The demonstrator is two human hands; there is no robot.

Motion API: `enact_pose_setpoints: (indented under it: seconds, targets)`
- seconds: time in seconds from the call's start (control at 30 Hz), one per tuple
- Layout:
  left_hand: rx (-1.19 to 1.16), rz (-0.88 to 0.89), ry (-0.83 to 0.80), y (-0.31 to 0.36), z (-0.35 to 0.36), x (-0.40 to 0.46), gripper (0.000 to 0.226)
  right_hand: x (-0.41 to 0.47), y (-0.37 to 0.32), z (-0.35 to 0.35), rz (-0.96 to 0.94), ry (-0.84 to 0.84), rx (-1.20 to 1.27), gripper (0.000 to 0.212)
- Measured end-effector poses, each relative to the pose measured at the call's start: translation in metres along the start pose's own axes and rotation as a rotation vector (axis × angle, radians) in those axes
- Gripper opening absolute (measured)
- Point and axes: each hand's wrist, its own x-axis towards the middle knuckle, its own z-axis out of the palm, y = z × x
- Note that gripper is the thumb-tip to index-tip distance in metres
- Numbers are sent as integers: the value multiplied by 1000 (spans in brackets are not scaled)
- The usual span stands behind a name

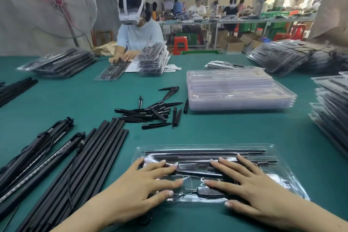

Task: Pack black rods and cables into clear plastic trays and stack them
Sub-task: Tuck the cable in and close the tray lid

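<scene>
Clear plastic tray [282, 177], filled with black rods [205, 151], lay on the green table [226, 130]; your left hand [143, 184] and right hand [250, 184] pressed it flat, fingers straight, grasping nothing.

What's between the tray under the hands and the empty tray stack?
Head view: only bare green table lies between the filled tray and the empty tray stack; the pile of short black spikes sits off left.

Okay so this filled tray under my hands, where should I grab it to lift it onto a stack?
Probably by the two short ends of the filled tray, one hand from each side. It lies flat and long, left hand and right hand now pressing on top; its thin plastic may sag if lifted one-sided.
</scene>
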Motion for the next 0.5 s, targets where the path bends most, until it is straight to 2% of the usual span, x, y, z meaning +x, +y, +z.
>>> enact_pose_setpoints:
  seconds: [0.07,0.2,0.27,0.33,0.4,0.47,0.5]
  targets:
    - [18,9,85,8,-11,16,51,1,1,-3,5,-47,-5,50]
    - [-5,107,299,32,-19,67,31,2,0,-11,40,-151,33,47]
    - [6,69,313,39,-7,85,44,2,0,-13,52,-189,39,45]
    - [74,0,272,38,12,93,50,5,1,-10,6,-173,170,43]
    - [76,-44,231,34,24,94,50,10,8,-9,-6,-238,342,44]
    - [84,-42,222,32,28,95,50,18,14,-14,60,-295,525,41]
    - [91,-43,223,32,28,95,50,23,14,-15,150,-263,620,38]
